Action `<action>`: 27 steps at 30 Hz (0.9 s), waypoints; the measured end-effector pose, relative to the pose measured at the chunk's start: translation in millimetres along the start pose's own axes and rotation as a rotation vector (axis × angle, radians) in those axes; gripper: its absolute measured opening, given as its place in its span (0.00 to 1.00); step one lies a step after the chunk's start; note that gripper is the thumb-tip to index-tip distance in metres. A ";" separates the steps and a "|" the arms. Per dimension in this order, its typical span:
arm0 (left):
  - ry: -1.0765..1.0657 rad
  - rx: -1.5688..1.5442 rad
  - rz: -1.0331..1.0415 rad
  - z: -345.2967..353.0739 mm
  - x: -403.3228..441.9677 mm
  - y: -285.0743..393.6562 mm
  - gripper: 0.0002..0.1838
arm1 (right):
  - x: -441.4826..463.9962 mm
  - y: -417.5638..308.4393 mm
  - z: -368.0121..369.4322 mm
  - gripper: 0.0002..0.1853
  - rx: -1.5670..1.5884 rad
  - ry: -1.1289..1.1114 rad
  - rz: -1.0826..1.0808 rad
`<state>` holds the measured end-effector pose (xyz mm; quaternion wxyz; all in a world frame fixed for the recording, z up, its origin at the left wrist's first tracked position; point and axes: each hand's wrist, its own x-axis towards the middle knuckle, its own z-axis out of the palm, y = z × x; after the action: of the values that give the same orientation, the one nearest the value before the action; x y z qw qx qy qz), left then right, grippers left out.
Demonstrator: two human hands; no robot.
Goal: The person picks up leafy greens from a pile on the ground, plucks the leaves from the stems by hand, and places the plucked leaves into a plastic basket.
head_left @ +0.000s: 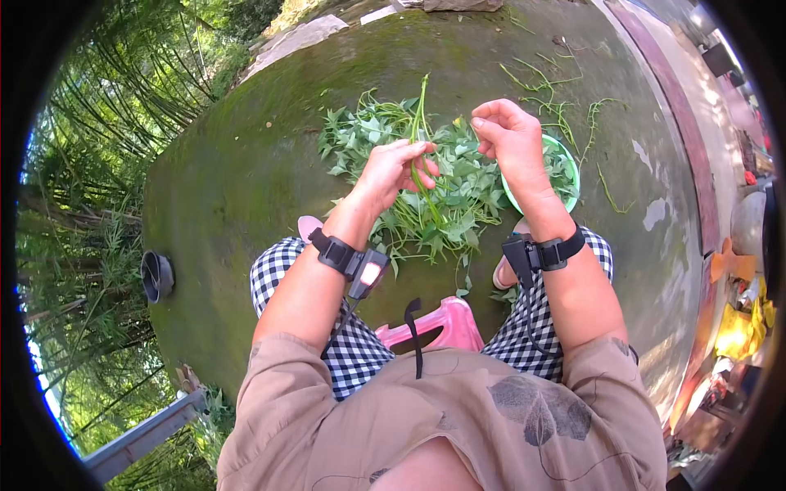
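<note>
The left hand [395,172] closes its fingers around slim green stems [421,114], probably keeping them near the right hand [514,141], pinched, contents unclear, over a leafy green heap [360,132] inside the mossy floor's [237,188] left edge.

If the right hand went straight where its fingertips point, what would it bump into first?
Probably the green stems in the left hand: the right hand points left, toward them. Depth is hard to tell, so it might pass over or under them.
</note>
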<state>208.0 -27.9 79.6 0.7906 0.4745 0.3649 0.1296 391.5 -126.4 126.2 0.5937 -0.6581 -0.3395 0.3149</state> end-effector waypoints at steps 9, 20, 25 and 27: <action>-0.141 0.338 0.144 28.2 -5.1 -15.9 0.19 | -13.9 30.9 26.6 0.15 -0.456 -0.109 0.032; 0.320 0.014 0.173 -19.9 7.4 10.6 0.18 | 16.8 0.4 -35.4 0.05 0.289 -0.167 0.207; 0.082 0.109 0.226 2.1 -4.4 21.7 0.20 | 17.4 -21.4 -58.2 0.07 0.603 -0.450 0.113; -0.084 0.220 0.246 16.2 -10.4 11.0 0.23 | 16.3 -16.0 -58.0 0.08 0.732 -0.484 0.057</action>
<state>213.6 -38.6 98.2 0.7267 0.6041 0.2827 0.1646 447.0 -144.9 147.6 0.6819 -0.3209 -0.3166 0.5759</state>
